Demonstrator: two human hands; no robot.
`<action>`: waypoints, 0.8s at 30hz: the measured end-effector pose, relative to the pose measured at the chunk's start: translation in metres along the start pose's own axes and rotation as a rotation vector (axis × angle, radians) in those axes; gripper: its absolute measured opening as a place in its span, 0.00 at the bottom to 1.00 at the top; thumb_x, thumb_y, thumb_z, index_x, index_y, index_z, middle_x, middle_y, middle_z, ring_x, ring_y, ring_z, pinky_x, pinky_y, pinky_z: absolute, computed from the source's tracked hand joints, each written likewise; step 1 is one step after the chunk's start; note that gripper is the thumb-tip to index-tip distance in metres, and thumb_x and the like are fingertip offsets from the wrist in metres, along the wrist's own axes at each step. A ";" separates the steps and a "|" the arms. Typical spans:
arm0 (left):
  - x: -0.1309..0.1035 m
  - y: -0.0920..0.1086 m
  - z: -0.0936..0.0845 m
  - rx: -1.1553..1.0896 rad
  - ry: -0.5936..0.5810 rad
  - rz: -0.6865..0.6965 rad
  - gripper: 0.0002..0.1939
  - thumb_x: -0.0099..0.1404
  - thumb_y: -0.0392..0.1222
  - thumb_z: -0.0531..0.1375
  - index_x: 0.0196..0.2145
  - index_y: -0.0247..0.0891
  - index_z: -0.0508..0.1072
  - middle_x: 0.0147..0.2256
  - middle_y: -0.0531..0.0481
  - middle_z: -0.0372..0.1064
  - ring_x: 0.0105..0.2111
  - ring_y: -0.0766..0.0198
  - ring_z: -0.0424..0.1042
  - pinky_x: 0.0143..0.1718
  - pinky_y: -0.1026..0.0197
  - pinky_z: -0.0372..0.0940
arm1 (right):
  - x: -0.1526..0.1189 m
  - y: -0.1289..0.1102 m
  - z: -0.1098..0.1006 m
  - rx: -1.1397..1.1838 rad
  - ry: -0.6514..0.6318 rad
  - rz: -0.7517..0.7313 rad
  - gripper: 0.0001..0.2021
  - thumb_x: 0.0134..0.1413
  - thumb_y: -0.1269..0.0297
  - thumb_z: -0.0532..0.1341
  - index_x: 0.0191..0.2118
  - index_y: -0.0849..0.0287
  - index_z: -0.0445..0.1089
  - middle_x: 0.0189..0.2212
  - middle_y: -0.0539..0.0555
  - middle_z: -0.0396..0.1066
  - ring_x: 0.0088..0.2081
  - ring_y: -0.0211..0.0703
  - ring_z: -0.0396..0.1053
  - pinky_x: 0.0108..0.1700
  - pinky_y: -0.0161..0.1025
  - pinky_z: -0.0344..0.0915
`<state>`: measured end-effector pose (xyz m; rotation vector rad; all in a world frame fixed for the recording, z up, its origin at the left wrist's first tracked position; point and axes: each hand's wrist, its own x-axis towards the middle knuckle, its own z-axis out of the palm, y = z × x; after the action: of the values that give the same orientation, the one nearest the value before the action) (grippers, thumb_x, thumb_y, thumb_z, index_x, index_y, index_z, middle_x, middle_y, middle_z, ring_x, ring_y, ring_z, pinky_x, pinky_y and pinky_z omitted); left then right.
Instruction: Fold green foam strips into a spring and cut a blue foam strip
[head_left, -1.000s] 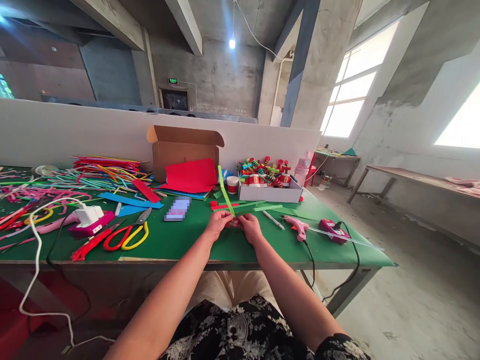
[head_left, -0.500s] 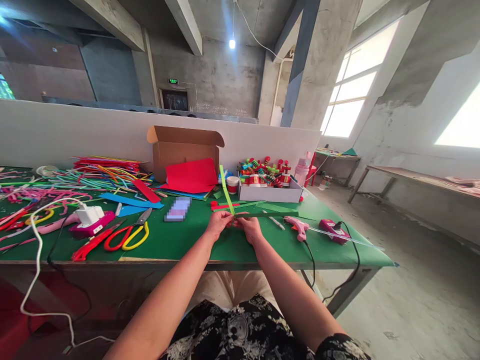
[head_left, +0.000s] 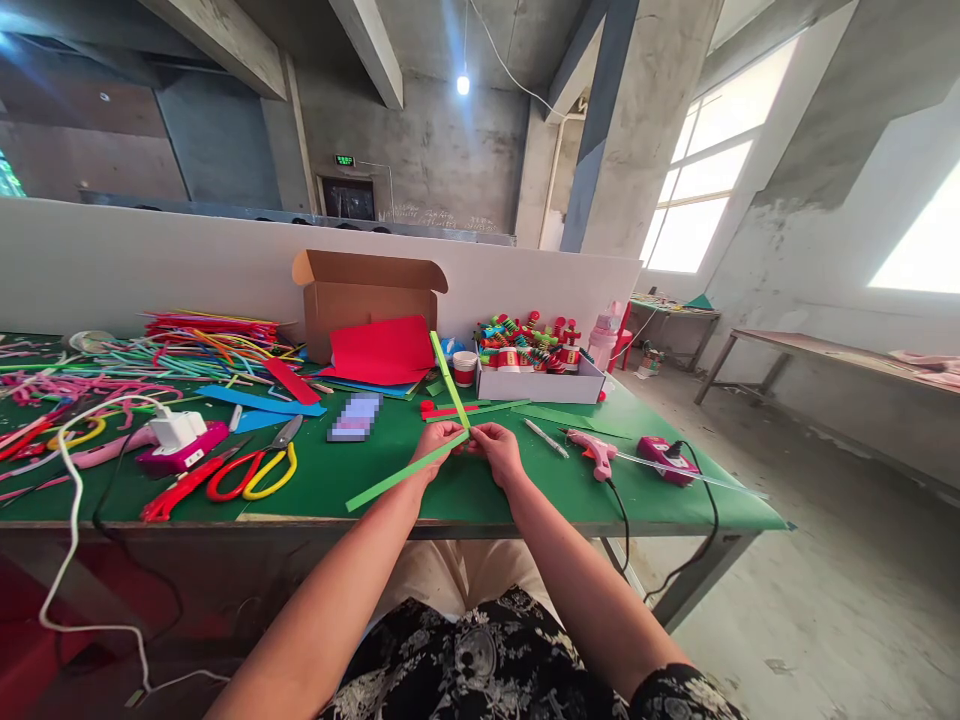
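My left hand [head_left: 439, 440] and my right hand [head_left: 496, 447] meet above the front of the green table, fingertips pinched together. Between them they grip green paper strips [head_left: 452, 385] that cross at the fingertips. One length stands up and away from me; the other runs down to the left across my left wrist. Exactly how the strips join is hidden by my fingers. Just beyond the hands lie more green strips [head_left: 501, 408] and a red strip [head_left: 461, 411]. A white pen [head_left: 546, 438] rests to the right of my right hand.
A pink glue gun [head_left: 598, 452] and a magenta power socket [head_left: 664, 461] sit at right. Scissors [head_left: 259, 470], a phone-like blurred item [head_left: 355, 417] and blue paper strips [head_left: 259, 400] lie left. Behind are a cardboard box [head_left: 371, 285], red sheets [head_left: 382, 350] and a white box [head_left: 540, 387] of small crafts.
The green strip length that pointed right across my right hand now points left and down over my left wrist. The upright length leans more to the left. Both hands stay close together.
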<state>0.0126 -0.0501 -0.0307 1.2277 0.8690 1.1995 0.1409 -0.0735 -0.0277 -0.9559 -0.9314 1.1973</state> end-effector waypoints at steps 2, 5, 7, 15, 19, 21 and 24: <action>0.000 -0.001 -0.001 0.005 -0.012 0.005 0.17 0.43 0.51 0.71 0.23 0.34 0.76 0.21 0.50 0.71 0.19 0.68 0.66 0.23 0.64 0.62 | 0.000 0.000 0.000 -0.003 0.006 -0.004 0.11 0.32 0.61 0.72 0.21 0.59 0.72 0.16 0.46 0.70 0.19 0.35 0.67 0.27 0.35 0.71; 0.001 -0.002 -0.001 0.003 -0.019 0.010 0.17 0.43 0.51 0.71 0.24 0.34 0.76 0.21 0.50 0.71 0.19 0.68 0.66 0.23 0.64 0.62 | 0.000 0.000 0.000 -0.010 0.005 -0.006 0.11 0.31 0.61 0.73 0.22 0.59 0.73 0.16 0.47 0.71 0.19 0.35 0.67 0.27 0.35 0.70; 0.002 -0.003 -0.001 0.002 -0.014 0.011 0.18 0.42 0.51 0.71 0.23 0.34 0.76 0.21 0.50 0.71 0.20 0.68 0.66 0.24 0.64 0.62 | 0.000 0.001 0.000 -0.015 0.000 -0.006 0.11 0.30 0.62 0.73 0.22 0.59 0.74 0.16 0.48 0.71 0.19 0.36 0.67 0.27 0.36 0.71; 0.003 -0.005 0.000 0.015 0.021 -0.010 0.14 0.44 0.46 0.70 0.27 0.35 0.76 0.22 0.51 0.72 0.21 0.68 0.67 0.25 0.64 0.62 | 0.003 0.001 -0.003 0.020 0.006 -0.022 0.13 0.31 0.60 0.73 0.24 0.59 0.73 0.17 0.47 0.71 0.20 0.37 0.69 0.30 0.37 0.72; 0.004 -0.004 -0.002 0.042 -0.053 -0.020 0.15 0.45 0.46 0.70 0.30 0.35 0.78 0.27 0.48 0.76 0.24 0.65 0.69 0.26 0.64 0.62 | 0.004 0.001 -0.004 0.040 0.005 -0.026 0.14 0.31 0.60 0.73 0.24 0.59 0.70 0.18 0.47 0.71 0.21 0.37 0.70 0.31 0.37 0.72; 0.004 -0.004 -0.003 0.052 -0.070 -0.020 0.15 0.46 0.48 0.69 0.29 0.34 0.79 0.27 0.46 0.77 0.24 0.64 0.70 0.25 0.63 0.62 | 0.004 0.001 -0.004 0.043 -0.007 -0.025 0.14 0.30 0.61 0.73 0.24 0.58 0.70 0.18 0.47 0.72 0.22 0.38 0.71 0.31 0.37 0.72; 0.005 -0.003 -0.003 0.032 -0.008 -0.004 0.15 0.45 0.49 0.70 0.25 0.34 0.78 0.23 0.47 0.74 0.22 0.65 0.68 0.25 0.63 0.62 | 0.002 0.001 -0.003 0.041 -0.037 -0.011 0.15 0.29 0.62 0.74 0.24 0.59 0.69 0.19 0.48 0.73 0.22 0.38 0.71 0.32 0.37 0.72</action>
<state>0.0115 -0.0445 -0.0340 1.2553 0.8872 1.1813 0.1439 -0.0723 -0.0295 -0.8976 -0.9366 1.2244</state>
